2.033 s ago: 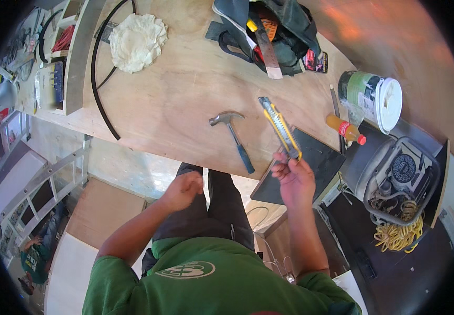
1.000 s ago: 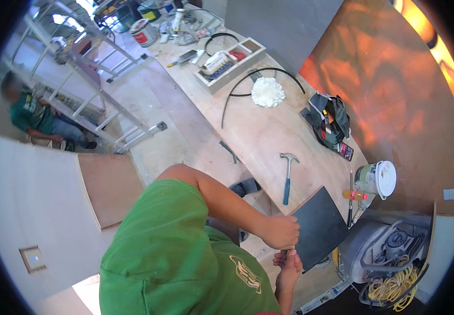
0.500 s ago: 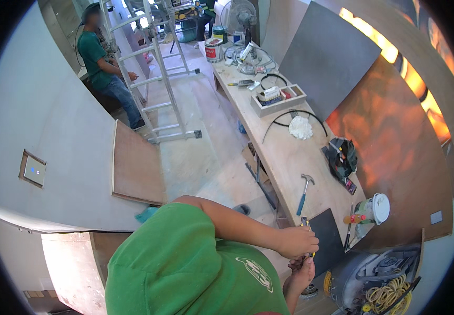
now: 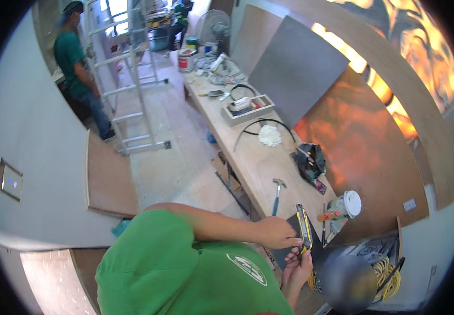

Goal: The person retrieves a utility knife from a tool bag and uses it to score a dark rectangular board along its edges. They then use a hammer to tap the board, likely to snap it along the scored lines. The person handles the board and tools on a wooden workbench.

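Note:
A yellow-and-black utility knife [image 4: 304, 223] points away from me over the near end of the bench. My right hand [image 4: 296, 269] grips its lower end with closed fingers. From the left, my left hand [image 4: 278, 233] reaches across, its fingers closed against the knife's side near that same end. Whether any blade sticks out is too small to tell. Beneath the knife lies a dark flat sheet [image 4: 316, 234]. A claw hammer [image 4: 277, 197] with a blue handle rests on the bench just beyond my left hand.
The long wooden bench [image 4: 227, 142] carries a black bag [image 4: 311, 163], a divided tray [image 4: 248, 110], a white crumpled wad [image 4: 269, 135] and a paint can [image 4: 186, 61]. A white-lidded tub [image 4: 350, 205] stands at its right end. Left are a ladder [image 4: 138, 105] and a person [image 4: 75, 68].
My view has turned rightward, so the bench sits further left. My left hand has slid down off the knife's upper part, and much more of the knife shows.

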Available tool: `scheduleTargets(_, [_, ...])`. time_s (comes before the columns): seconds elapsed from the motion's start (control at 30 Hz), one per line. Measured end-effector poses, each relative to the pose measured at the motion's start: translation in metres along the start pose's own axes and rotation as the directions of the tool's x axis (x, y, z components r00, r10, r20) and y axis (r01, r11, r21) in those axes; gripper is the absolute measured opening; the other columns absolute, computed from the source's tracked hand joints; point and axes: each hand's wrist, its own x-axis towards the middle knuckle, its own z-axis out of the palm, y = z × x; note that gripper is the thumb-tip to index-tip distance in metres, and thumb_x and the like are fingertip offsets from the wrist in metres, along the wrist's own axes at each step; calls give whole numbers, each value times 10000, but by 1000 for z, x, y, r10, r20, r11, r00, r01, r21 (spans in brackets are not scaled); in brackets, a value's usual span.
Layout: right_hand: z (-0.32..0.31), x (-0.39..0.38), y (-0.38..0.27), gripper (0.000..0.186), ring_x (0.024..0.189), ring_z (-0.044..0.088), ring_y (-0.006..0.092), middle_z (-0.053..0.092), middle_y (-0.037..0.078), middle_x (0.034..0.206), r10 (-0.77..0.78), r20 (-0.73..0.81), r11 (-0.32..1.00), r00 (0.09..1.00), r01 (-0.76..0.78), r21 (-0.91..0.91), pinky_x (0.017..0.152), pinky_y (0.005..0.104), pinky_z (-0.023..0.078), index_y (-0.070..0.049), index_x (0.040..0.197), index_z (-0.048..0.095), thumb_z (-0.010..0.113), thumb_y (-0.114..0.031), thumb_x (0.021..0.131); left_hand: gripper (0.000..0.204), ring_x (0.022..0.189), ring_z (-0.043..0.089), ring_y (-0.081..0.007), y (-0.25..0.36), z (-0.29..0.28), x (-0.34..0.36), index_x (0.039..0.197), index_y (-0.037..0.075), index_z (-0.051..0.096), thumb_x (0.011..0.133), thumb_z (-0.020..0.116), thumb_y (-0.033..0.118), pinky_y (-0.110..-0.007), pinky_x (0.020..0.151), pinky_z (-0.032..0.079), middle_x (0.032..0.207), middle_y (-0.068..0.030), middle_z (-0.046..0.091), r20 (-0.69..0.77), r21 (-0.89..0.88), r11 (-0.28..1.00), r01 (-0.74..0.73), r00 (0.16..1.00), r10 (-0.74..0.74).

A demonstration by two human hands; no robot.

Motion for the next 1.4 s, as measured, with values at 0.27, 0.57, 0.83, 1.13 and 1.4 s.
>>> scheduleTargets(0.27, [-25, -19, -29, 443, 831, 645, 230, 647, 154, 1011, 21, 212, 986, 977, -56, 158, 725, 380, 555, -5, 1328, 444, 603, -97, 925, 492, 1090, 636, -212, -55, -11, -34, 1215, -8, 673, 1036, 509, 420, -365, 990, 480, 1188, -107, 691, 612, -657, 632, 411, 780, 129])
scheduleTargets(0.57, [3, -47, -46, 467, 767, 568, 158, 568, 72, 996, -42, 239, 969, 970, -18, 245, 643, 299, 501, -57, 1379, 400, 596, -150, 966, 473, 1131, 630, -219, 57, 17, 39, 1386, -10, 479, 1029, 565, 288, -366, 1006, 483, 1291, -175, 625, 220, -845, 506, 173, 975, 33])
scheduleTargets(0.83, [-4, -59, -43, 523, 530, 425, 67, 532, 42, 828, -26, 103, 994, 994, 15, 109, 445, 203, 344, -73, 1260, 458, 593, -491, 976, 362, 1014, 632, -171, 62, 38, 33, 1316, -15, 525, 1030, 570, 202, -314, 891, 516, 1212, -149, 656, 166, -883, 459, 100, 980, 106])
scheduleTargets(1.13, [3, -57, -42, 516, 465, 380, 54, 508, 23, 717, -43, -44, 998, 998, 46, 49, 403, 195, 296, -81, 1112, 509, 673, -528, 912, 371, 1111, 631, -183, 57, 45, 29, 1344, -11, 503, 1023, 579, 160, -313, 944, 519, 1252, -154, 646, 211, -888, 439, 138, 970, 122])
scheduleTargets(1.4, [8, -51, -38, 497, 477, 413, 40, 517, -1, 684, -57, -109, 997, 992, 62, 42, 395, 191, 301, -75, 1013, 546, 704, -530, 890, 361, 1129, 619, -182, 52, 45, 30, 1335, -14, 509, 1025, 576, 157, -317, 956, 510, 1254, -145, 644, 197, -882, 455, 125, 974, 115])
